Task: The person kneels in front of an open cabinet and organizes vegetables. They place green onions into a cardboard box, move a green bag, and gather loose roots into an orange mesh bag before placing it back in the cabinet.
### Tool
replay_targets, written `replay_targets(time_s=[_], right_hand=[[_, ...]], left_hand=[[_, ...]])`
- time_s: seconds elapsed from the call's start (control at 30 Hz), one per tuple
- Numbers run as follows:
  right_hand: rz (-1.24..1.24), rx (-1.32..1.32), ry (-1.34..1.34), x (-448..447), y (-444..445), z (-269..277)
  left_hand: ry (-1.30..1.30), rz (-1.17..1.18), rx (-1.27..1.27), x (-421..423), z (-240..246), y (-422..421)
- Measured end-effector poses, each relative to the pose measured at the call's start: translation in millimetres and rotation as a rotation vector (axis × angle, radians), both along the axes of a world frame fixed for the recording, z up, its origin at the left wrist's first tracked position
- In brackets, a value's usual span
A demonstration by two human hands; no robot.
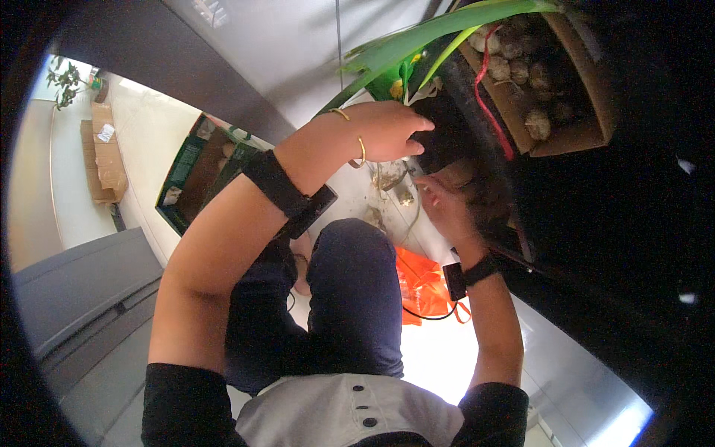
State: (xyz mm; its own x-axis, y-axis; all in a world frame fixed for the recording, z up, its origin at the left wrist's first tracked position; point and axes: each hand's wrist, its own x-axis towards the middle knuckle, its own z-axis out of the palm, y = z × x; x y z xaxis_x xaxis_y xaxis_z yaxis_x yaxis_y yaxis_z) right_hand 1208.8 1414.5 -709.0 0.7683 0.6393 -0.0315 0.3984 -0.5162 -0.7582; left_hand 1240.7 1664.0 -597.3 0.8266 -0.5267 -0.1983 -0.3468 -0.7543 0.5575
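My left hand (394,131) reaches in from the left, a gold bangle on its wrist, with its fingertips at the edge of a dark item (447,134), perhaps a bag. A gap shows between two of its fingertips; whether they grip the item is unclear. Lower right, my right hand (444,209) is blurred, fingers bent, close below the same item. Its grip is hidden by shadow. Between the hands and my knee, dirty pale scraps (391,176) lie on the white floor. Long green leaves (447,28) arch above my left hand.
A cardboard box (606,112) of garlic-like bulbs (519,70) stands upper right, with a red cord (485,95) beside it. An orange bag (419,285) lies right of my knee. At left are a green-edged box (179,167), flattened cardboard (106,151) and a grey bin-like container (89,279).
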Motion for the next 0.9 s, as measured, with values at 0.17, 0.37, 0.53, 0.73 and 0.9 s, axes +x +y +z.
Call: replay_targets(time_s=[0.17,0.37,0.53,0.73,0.9], right_hand=[[0.216,-0.493,-0.012,-7.7,-13.5,-124.9],[0.128,-0.764,-0.059,-19.5,7.3,-208.5],[-0.043,-0.611,-0.397,-16.6,43.2,-182.9],[-0.112,-0.574,-0.262,35.4,64.8,-187.6],[-0.067,-0.608,-0.264,53.0,70.4,-209.5]], left_hand=[[0.197,-0.109,0.066,5.9,-46.3,0.4],[0.232,-0.080,0.076,-0.6,-87.6,16.5],[0.260,0.028,-0.017,-19.8,-116.9,38.7],[0.277,0.040,0.031,-16.8,-117.6,38.1],[0.284,0.043,0.055,-11.3,-114.2,33.5]])
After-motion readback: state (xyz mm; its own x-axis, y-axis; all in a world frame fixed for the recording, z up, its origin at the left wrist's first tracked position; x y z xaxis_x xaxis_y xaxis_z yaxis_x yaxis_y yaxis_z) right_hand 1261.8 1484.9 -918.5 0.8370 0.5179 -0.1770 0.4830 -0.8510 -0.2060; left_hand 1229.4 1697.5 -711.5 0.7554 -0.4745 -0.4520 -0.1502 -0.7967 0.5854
